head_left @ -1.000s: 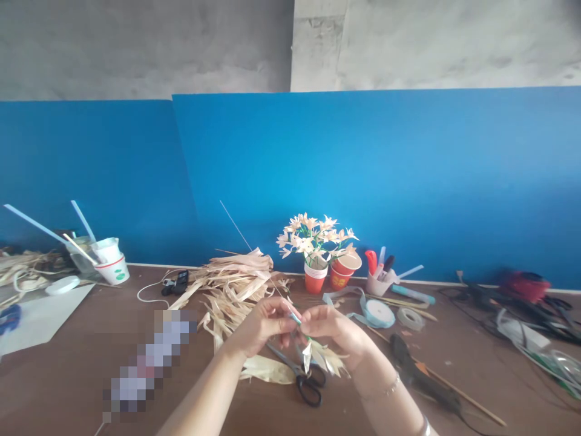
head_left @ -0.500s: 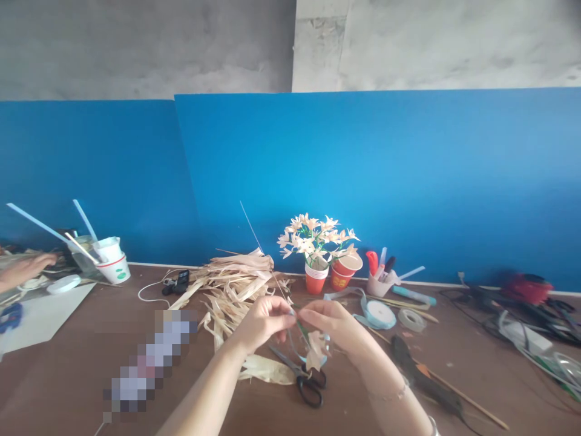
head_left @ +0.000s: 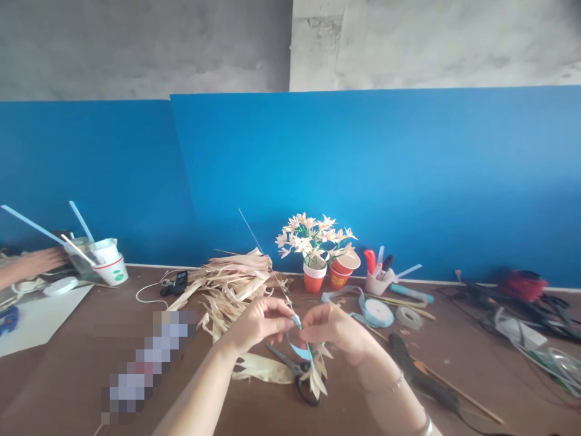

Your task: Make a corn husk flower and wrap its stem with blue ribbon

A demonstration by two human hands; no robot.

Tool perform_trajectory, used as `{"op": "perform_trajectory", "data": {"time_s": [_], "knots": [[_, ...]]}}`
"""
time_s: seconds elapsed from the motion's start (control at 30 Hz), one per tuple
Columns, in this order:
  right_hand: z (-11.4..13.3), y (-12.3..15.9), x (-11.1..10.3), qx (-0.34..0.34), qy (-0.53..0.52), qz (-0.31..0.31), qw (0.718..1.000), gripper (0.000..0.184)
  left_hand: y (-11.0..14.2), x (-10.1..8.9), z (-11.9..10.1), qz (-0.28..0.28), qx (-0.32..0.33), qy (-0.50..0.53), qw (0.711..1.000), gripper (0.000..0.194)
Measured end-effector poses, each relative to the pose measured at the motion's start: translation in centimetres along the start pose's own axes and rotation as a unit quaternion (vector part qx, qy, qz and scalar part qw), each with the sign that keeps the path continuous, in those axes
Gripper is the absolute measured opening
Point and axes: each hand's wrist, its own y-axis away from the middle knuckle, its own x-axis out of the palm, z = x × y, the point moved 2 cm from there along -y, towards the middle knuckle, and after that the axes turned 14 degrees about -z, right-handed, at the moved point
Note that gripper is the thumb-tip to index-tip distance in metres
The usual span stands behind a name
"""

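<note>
My left hand is closed, thumb and fingertips pinching a light blue ribbon that hangs in a loop between the hands. Close beside it, my right hand pinches the green stem of a pale corn-husk flower, whose head points down. A long thin wire slants up and left from the fingers. Beneath the flower lie black-handled scissors, partly covered by it. A flat strip of husk rests on the table just left of the scissors.
Behind my hands lie dry husks, husk flowers in red paper cups, and a blue ribbon roll. At right are a dark glue-gun-like tool, a stick and cables. Another person's hand is at far left, near a white cup.
The flower has turned and hangs lower, covering more of the scissors. More blue ribbon shows between my hands. At far left the other person's hand has moved right, towards the jar.
</note>
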Motion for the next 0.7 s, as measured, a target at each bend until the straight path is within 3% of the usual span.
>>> {"op": "perform_trajectory", "data": {"time_s": [0.2,0.5,0.7], "knots": [[-0.7,-0.2,0.7,0.037,-0.168,0.085,0.981,0.021,0.5,-0.3,-1.1,0.017,0.054,-0.015,0.998,0.018],[-0.1,0.3,0.3,0.019,-0.123,0.066,0.99,0.02,0.9,0.0,-1.6,-0.011,0.028,-0.032,0.999,0.023],[-0.9,-0.2,1.5,0.036,-0.199,0.146,0.968,0.025,1.0,0.1,-1.8,0.025,0.093,-0.012,0.995,0.017]]}}
